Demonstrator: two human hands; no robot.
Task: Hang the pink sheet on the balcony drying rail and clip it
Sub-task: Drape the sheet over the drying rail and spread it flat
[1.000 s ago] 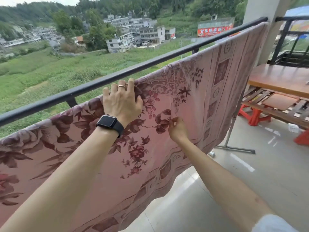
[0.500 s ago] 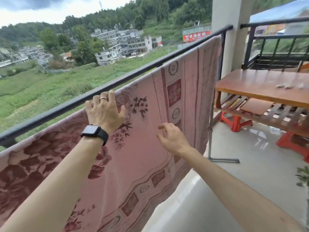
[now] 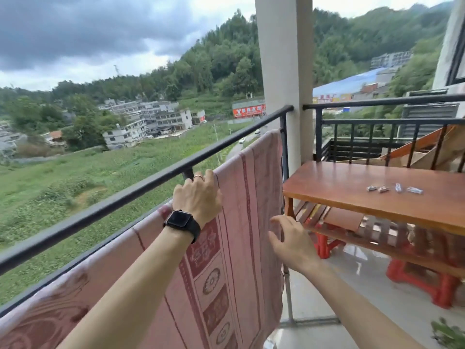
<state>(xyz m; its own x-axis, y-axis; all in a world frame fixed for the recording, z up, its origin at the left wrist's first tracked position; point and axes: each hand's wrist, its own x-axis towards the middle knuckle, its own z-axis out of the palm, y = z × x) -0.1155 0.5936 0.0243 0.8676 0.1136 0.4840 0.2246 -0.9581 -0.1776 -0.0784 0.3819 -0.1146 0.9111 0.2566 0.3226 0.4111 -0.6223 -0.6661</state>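
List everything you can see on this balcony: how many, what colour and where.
pink sheet: one, pink patterned, hanging inside the railing
railing: one, black, balcony edge
pillar: one, white, at the railing's end
table: one, brown wood, right
clips: four, pale, on the table
stools: two, red, under the table
watch: one, black, left wrist
left hand: one, fingers curled over the sheet's top edge
right hand: one, open, beside the sheet's right edge

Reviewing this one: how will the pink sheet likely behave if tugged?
Probably floppy: the pink sheet drapes limp from its top edge. It may slide if tugged, since no clip shows on it and only the left hand holds its top. It seems light, hanging thin with soft folds.
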